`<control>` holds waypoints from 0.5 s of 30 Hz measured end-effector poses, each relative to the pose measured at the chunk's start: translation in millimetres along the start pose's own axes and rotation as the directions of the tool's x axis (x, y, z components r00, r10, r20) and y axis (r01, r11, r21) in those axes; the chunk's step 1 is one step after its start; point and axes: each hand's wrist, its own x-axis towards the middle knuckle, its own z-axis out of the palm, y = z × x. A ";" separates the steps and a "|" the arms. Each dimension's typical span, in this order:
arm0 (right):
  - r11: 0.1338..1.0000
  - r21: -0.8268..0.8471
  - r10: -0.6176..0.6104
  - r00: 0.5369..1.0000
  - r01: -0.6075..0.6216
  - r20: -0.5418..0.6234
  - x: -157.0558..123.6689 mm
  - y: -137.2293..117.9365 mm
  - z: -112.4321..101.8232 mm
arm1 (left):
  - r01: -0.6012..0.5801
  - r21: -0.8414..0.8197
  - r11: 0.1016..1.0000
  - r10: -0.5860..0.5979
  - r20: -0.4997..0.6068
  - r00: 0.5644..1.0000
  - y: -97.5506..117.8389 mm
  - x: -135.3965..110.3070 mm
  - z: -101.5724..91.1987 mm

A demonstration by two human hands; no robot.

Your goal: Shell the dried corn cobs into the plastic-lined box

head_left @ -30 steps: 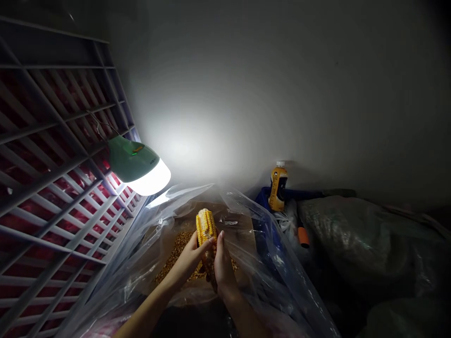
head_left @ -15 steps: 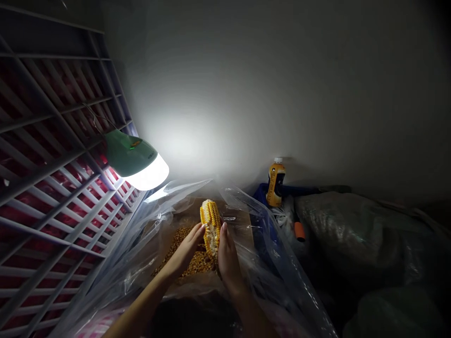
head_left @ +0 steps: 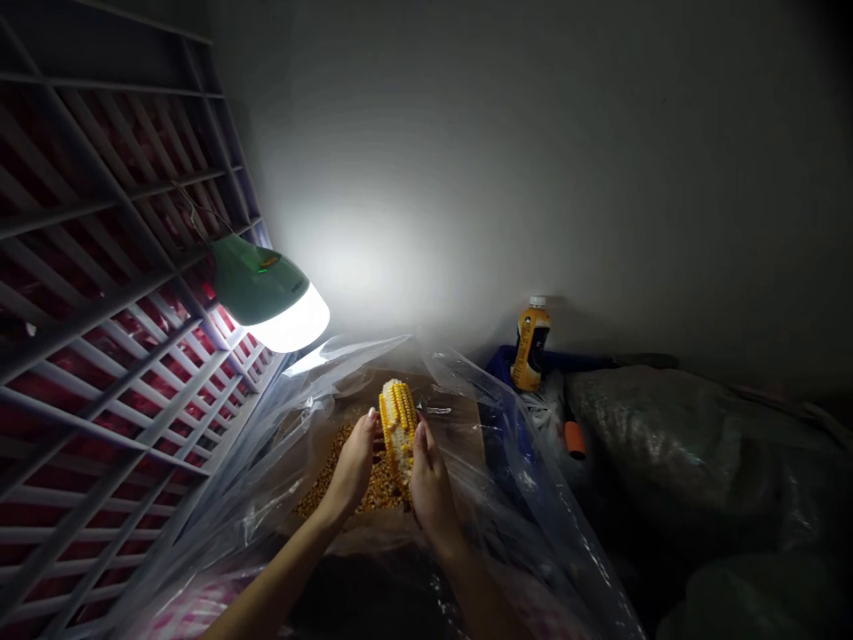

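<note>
An ear of corn (head_left: 400, 427) stands tilted between my two hands, yellow kernels on part of it and bare pale cob on the rest. My right hand (head_left: 432, 484) is wrapped round its right side, thumb near the front. On the other side, my left hand (head_left: 354, 462) is closed against the ear's left edge, its fingers partly hidden behind it. Below lie loose corn kernels (head_left: 326, 480), heaped on brown cardboard (head_left: 459, 418) inside a clear plastic bag (head_left: 259, 498).
A lit green lamp (head_left: 267, 293) hangs on the slatted plastic crate (head_left: 133, 356) at left. Right of the bag stand a yellow-labelled bottle (head_left: 531, 347) and an orange cylinder (head_left: 574, 440). Plastic-wrapped bundles (head_left: 666, 436) fill the right side, with a wall (head_left: 499, 178) behind.
My left hand has shifted from the front of the ear to its left edge, its thumb now higher. The surroundings have slid slightly right in view.
</note>
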 end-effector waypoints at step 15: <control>1.000 -0.007 -0.020 0.999 0.021 0.045 -2.2 0.4 3.3 | -0.112 0.068 0.991 0.116 -0.056 0.992 0.3 2.1 1.7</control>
